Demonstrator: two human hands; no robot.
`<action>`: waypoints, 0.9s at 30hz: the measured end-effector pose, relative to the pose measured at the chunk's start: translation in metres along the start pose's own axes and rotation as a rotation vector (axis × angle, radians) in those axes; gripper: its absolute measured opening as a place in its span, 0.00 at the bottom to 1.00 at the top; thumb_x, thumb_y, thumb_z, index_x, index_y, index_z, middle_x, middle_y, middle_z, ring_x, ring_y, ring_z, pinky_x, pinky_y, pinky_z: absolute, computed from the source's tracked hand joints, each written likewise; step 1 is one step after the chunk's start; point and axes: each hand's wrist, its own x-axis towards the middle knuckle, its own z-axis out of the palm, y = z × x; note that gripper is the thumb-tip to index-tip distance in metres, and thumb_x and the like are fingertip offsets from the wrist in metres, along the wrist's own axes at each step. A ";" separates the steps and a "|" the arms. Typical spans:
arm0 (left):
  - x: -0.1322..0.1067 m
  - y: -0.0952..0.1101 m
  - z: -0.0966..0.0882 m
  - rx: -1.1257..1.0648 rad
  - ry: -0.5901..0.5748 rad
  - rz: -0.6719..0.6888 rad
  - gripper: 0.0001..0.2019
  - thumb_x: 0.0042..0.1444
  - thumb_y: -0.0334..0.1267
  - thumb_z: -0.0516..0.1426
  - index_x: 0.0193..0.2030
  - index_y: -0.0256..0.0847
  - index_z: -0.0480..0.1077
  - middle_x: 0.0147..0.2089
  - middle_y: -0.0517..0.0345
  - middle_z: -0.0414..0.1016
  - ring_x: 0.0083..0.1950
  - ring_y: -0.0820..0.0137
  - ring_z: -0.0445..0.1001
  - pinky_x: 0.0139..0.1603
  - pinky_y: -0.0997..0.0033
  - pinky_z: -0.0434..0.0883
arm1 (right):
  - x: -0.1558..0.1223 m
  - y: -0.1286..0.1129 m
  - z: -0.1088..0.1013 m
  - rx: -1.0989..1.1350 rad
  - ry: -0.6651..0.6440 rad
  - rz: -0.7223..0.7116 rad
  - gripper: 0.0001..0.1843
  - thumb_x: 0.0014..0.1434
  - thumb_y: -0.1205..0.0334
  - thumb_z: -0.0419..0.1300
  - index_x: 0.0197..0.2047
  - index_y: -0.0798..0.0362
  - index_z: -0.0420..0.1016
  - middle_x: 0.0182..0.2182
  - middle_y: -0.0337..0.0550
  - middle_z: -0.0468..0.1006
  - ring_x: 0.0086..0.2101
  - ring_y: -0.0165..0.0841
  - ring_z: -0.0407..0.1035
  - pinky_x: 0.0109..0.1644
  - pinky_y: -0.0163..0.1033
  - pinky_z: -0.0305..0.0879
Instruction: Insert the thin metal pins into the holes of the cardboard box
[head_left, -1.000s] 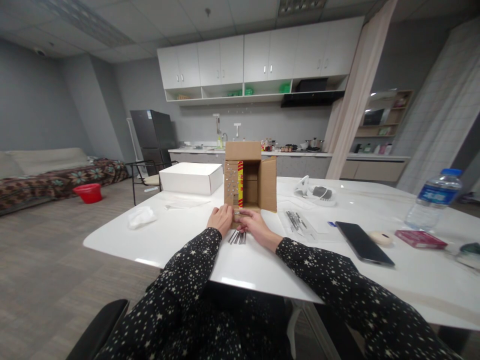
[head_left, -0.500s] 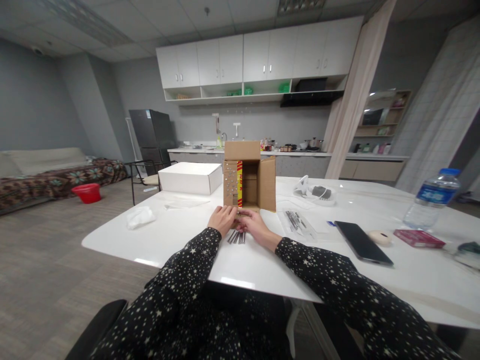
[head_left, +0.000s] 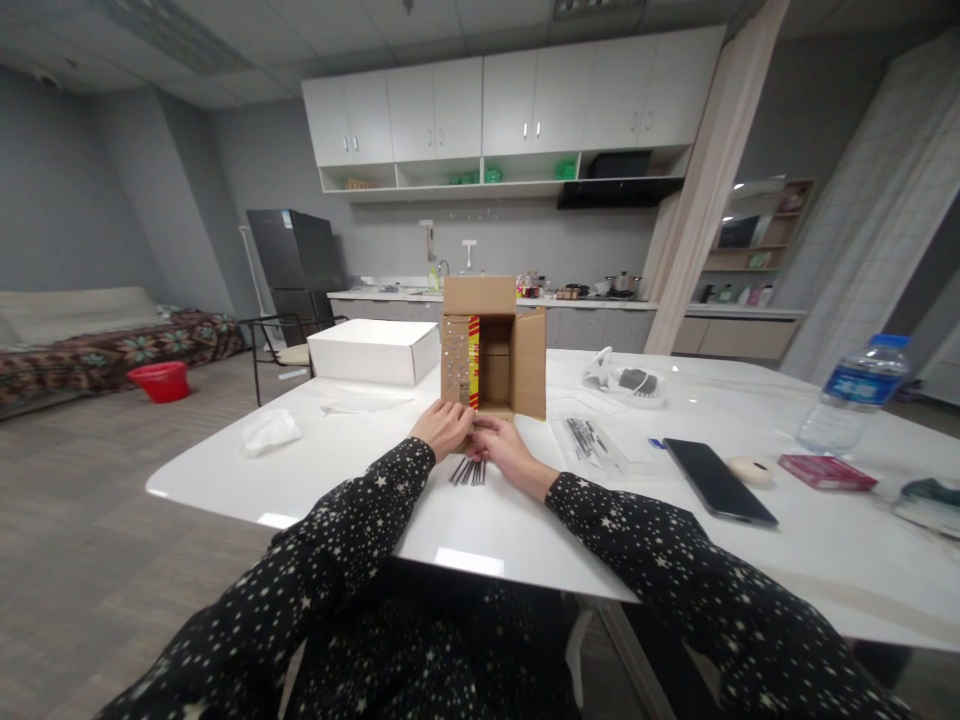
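Note:
A cardboard box [head_left: 529,362] stands on the white table with its opening towards me and its flaps spread. Rows of small shiny round spots dot its left flap [head_left: 455,360], beside a yellow and red strip. My left hand [head_left: 444,428] and my right hand [head_left: 504,450] meet at the box's lower front edge, fingers bent and close together. Whatever their fingertips pinch is hidden; the lower flap lies partly behind them. Several dark nails or screws [head_left: 469,472] lie fanned out on the table just below my hands.
A white box [head_left: 373,352] stands at left, with crumpled white plastic [head_left: 271,432] nearer. To the right lie a clear pack of dark slim pieces [head_left: 589,445], a phone [head_left: 718,482], a pink box [head_left: 826,472] and a water bottle [head_left: 855,395]. A white corded device [head_left: 626,382] lies behind.
The view has shifted slightly, so everything sits a little further left. Both hands stay together at the front of the cardboard box, with only slight finger movement.

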 end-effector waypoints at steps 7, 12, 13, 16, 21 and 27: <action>-0.003 -0.001 0.010 0.003 0.030 -0.017 0.06 0.60 0.33 0.50 0.40 0.35 0.67 0.34 0.49 0.70 0.36 0.63 0.70 0.37 0.63 0.61 | -0.002 -0.004 0.001 0.008 0.016 0.018 0.17 0.47 0.78 0.56 0.42 0.59 0.72 0.26 0.41 0.78 0.21 0.27 0.70 0.24 0.30 0.67; -0.007 -0.002 0.011 -0.003 0.033 -0.038 0.05 0.60 0.31 0.51 0.38 0.36 0.67 0.32 0.51 0.70 0.35 0.64 0.71 0.37 0.63 0.61 | -0.003 -0.006 -0.001 0.007 0.044 0.033 0.17 0.48 0.76 0.60 0.43 0.59 0.71 0.27 0.42 0.78 0.21 0.27 0.70 0.24 0.31 0.67; -0.008 -0.003 0.010 -0.009 0.034 -0.030 0.05 0.60 0.30 0.50 0.38 0.36 0.67 0.32 0.51 0.70 0.35 0.64 0.71 0.38 0.63 0.62 | -0.003 -0.007 -0.001 0.005 0.046 0.033 0.18 0.47 0.76 0.59 0.44 0.59 0.71 0.27 0.42 0.78 0.21 0.27 0.70 0.24 0.31 0.68; -0.009 -0.003 0.009 -0.041 0.058 -0.034 0.06 0.60 0.28 0.49 0.38 0.37 0.67 0.32 0.52 0.70 0.34 0.66 0.71 0.39 0.63 0.62 | -0.003 -0.007 -0.003 0.010 0.049 0.037 0.18 0.46 0.77 0.59 0.43 0.60 0.70 0.27 0.42 0.78 0.21 0.27 0.70 0.25 0.31 0.68; -0.011 -0.002 0.008 -0.064 0.138 -0.049 0.07 0.60 0.28 0.49 0.40 0.38 0.67 0.36 0.51 0.72 0.32 0.67 0.72 0.40 0.62 0.64 | -0.003 -0.007 -0.004 0.029 0.038 0.029 0.18 0.46 0.77 0.58 0.43 0.60 0.70 0.26 0.41 0.77 0.21 0.27 0.70 0.25 0.31 0.68; -0.019 -0.005 0.006 -0.160 0.304 -0.168 0.06 0.58 0.28 0.50 0.40 0.38 0.66 0.39 0.50 0.74 0.39 0.66 0.73 0.45 0.63 0.67 | -0.004 -0.007 -0.005 0.011 0.073 0.010 0.17 0.48 0.75 0.59 0.43 0.59 0.69 0.23 0.41 0.77 0.21 0.29 0.71 0.22 0.32 0.68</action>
